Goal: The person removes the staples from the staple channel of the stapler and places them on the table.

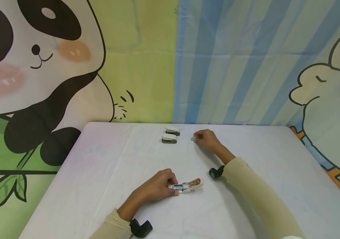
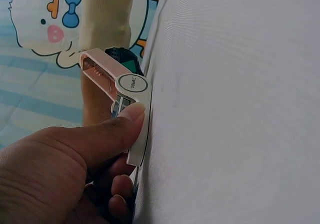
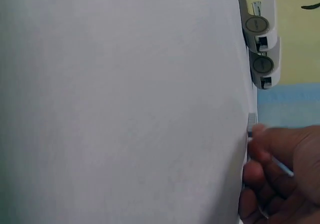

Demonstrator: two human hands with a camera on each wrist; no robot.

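My left hand (image 1: 157, 186) pinches an opened stapler (image 1: 192, 185), thumb pressed on its white base. In the left wrist view the stapler's pink upper arm (image 2: 102, 72) is swung up and away from the base. My right hand (image 1: 207, 139) is low at the far part of the table, fingers curled and fingertips at a small silver strip of staples (image 1: 192, 138). The right wrist view shows the staple strip (image 3: 252, 119) by the fingertips, and a thin pale strip (image 3: 282, 166) between the fingers. Part of what this hand holds is hidden by the fingers.
Two white-and-grey staplers, a rear stapler (image 1: 173, 131) and a front stapler (image 1: 169, 138), lie close together left of my right hand. The white-covered table (image 1: 113, 159) ends at a patterned cloth backdrop (image 1: 146, 66). Black devices are strapped to both wrists.
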